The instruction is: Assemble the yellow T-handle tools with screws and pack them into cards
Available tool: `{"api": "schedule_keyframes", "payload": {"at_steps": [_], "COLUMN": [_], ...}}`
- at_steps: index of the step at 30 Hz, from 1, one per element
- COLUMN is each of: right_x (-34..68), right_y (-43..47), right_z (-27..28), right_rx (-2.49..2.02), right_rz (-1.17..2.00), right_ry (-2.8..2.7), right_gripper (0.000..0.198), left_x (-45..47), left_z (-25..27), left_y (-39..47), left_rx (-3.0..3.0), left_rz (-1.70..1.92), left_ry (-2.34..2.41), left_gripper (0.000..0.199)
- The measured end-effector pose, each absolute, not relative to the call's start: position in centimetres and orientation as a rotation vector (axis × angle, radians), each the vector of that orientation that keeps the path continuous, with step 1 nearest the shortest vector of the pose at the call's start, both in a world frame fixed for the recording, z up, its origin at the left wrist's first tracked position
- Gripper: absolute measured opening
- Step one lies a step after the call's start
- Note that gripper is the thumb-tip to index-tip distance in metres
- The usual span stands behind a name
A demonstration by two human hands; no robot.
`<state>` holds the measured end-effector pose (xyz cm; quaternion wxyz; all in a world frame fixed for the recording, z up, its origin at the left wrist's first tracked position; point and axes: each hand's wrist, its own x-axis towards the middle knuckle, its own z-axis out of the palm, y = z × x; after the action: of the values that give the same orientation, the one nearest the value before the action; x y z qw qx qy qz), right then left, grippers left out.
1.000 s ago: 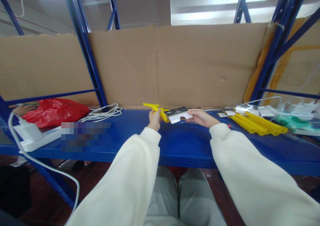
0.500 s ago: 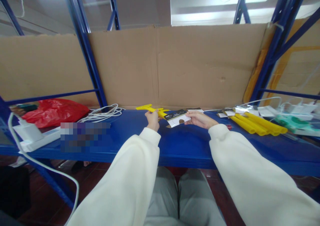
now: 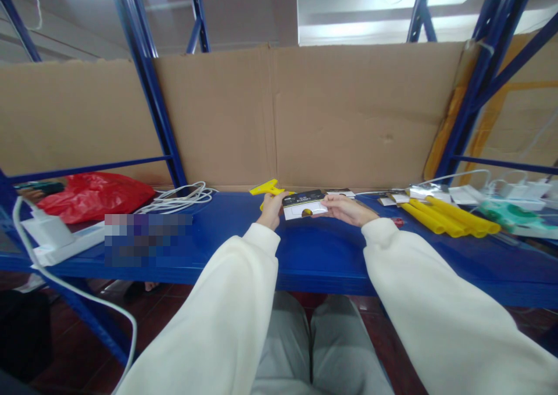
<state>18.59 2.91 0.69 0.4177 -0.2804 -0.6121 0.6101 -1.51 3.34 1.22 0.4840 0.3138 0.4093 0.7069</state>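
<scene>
Over the middle of the blue shelf, my right hand (image 3: 346, 209) grips the right end of a small black-and-white cardboard box (image 3: 296, 210). A round cutout in the box's white side shows something yellow inside. My left hand (image 3: 271, 209) is closed at the box's left end, on a yellow T-shaped tool (image 3: 264, 188) whose wide head sticks out beyond the fingers. The tool's other end is hidden by the hand and the box. Behind my right hand another black-and-white box (image 3: 340, 193) lies flat on the shelf.
Several yellow tubes (image 3: 449, 216) lie to the right, by small boxes and a green-and-white item (image 3: 517, 214). On the left are a red plastic bag (image 3: 98, 196), coiled white cable (image 3: 187, 196) and a power strip (image 3: 74, 244). A cardboard panel (image 3: 349, 116) stands behind.
My left hand has moved right, up against the box, bringing the yellow tool with it. The box has turned more level, and yellow now shows through its cutout.
</scene>
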Motion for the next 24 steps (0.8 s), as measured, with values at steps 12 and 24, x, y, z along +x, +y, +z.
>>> {"api": "schedule_keyframes", "payload": {"at_steps": [12,24], "right_x": [18.4,17.2], "right_y": [2.5,1.8], "right_z": [1.2,0.9], "right_rx": [-0.744,-0.789], "right_rz": [1.431,1.316], "right_ry": [-1.450,-1.397], "right_gripper": [0.030,0.030], "left_x": [-1.5,-1.8], "left_z": [1.5,1.8], "left_y": [2.6,2.7], "left_rx": [0.688,0.667], "left_rz": [1.581,1.448], "left_ry": [0.907,0.893], "left_gripper": [0.008,0.011]}}
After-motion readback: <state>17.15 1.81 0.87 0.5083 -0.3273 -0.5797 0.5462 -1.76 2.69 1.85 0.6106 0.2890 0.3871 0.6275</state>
